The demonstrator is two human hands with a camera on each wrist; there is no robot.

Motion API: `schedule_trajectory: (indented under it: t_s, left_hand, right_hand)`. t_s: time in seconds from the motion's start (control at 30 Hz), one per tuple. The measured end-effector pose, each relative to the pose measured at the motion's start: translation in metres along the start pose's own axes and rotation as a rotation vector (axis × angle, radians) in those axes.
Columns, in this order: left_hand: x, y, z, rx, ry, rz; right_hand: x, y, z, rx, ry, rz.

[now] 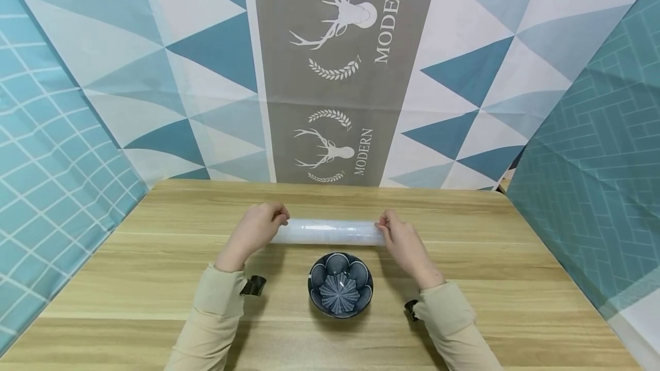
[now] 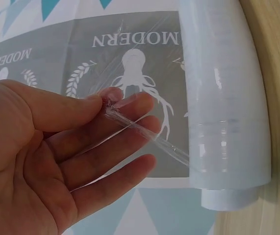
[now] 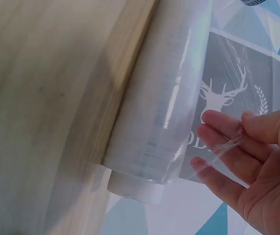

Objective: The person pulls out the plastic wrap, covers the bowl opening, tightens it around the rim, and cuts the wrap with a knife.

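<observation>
Roll of clear film on the table, just beyond the patterned bowl. Loose edge already peeled away, pinched near each end by left hand and right hand; thick layers still wound. Only in wrist views: edge's bunched creases, white core; only in head view: bowl's inside.

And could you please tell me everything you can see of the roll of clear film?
The roll of clear film is a glossy, whitish, translucent cylinder, apparently plastic wound on a pale core that sticks out at both ends. It lies on its side across the wood-look table, beyond the dark bowl. A loose length of film comes off it, pinched by the left hand and right hand.
</observation>
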State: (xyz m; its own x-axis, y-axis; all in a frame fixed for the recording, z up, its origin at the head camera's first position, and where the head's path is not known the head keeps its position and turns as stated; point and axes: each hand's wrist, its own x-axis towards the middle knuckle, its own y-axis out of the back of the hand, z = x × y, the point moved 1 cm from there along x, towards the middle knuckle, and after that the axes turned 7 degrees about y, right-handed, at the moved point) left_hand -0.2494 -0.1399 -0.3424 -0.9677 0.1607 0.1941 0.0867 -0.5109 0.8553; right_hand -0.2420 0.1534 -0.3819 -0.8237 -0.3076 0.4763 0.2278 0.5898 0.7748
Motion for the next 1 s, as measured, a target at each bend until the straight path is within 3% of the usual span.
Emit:
schedule_trajectory:
  t_s: [0.47, 1.0]
  left_hand:
    - [-0.004, 0.01, 0.004, -0.015, -0.022, 0.01]
    - [-0.013, 0.023, 0.013, -0.017, -0.025, -0.003]
  right_hand:
    - [0.002, 0.009, -0.005, -0.046, 0.056, 0.022]
    - [0.001, 0.024, -0.015, -0.057, 0.021, -0.025]
